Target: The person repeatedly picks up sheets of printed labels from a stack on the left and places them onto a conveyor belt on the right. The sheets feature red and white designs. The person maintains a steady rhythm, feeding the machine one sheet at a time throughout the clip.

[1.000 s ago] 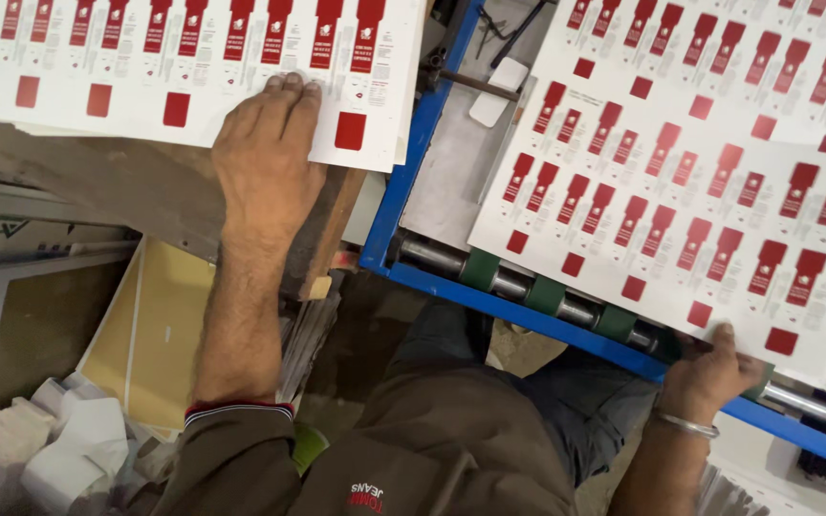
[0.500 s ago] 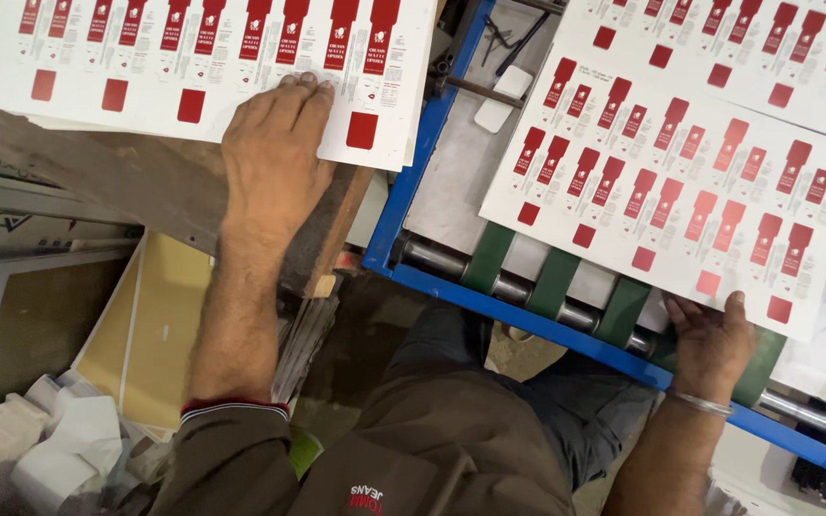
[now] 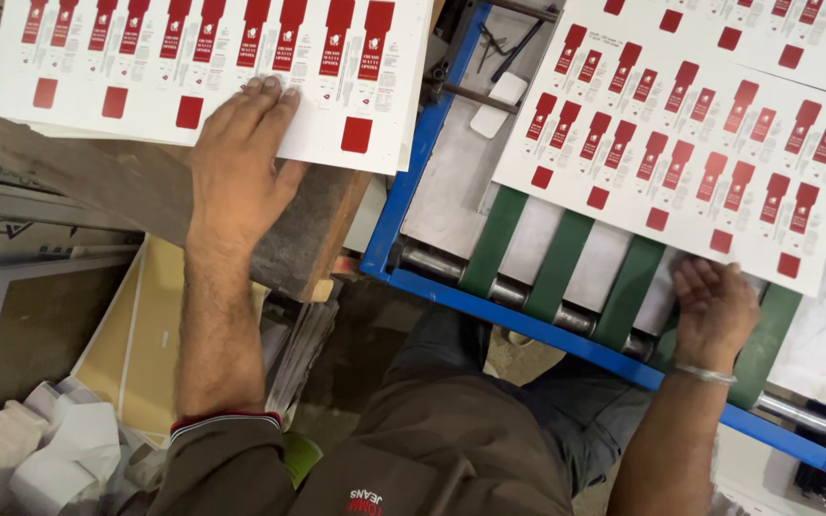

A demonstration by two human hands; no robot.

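Head camera view, from nearest outward: scraps of white paper [image 3: 59,459] lie at the lower left beside the person's sleeve. The right hand [image 3: 714,311] rests on the green belts [image 3: 566,253] of a blue-framed feeder [image 3: 413,182], fingers curled at the near edge of a printed sheet [image 3: 690,143] with red label shapes; whether they pinch it cannot be told. That sheet lies flat across the belts. The left hand [image 3: 236,167] lies open, fingers flat and pressing on a stack of matching sheets [image 3: 212,67] atop a wooden board [image 3: 298,248], farther left.
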